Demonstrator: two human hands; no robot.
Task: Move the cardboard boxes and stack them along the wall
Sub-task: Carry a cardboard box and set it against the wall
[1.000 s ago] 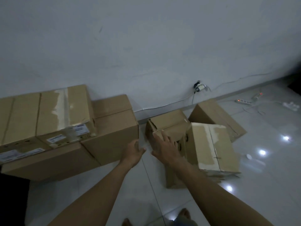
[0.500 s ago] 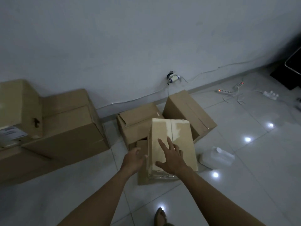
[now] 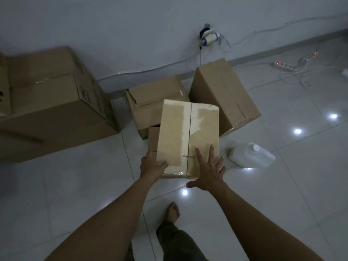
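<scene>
Taped box [image 3: 188, 136] closer than before, left hand [image 3: 151, 166] gripping its near-left corner, right hand [image 3: 208, 173] splayed flat on top, probably just pressing.

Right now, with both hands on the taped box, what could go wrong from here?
The right hand lies flat and spread on the taped box, so the box could slip once lifted. The plastic jug beside it and the bare foot just below risk a knock or a dropped corner.

- Taped box [image 3: 188, 136]: matt brown cardboard, glossy tape strips along its top seam (pale torn patches beside them).
- Floor [image 3: 75, 185]: glossy tiles mirroring ceiling lights.
- Jug [image 3: 252, 157] at 3 o'clock: translucent, probably plastic.
- Wall [image 3: 113, 25]: matt paint.
</scene>
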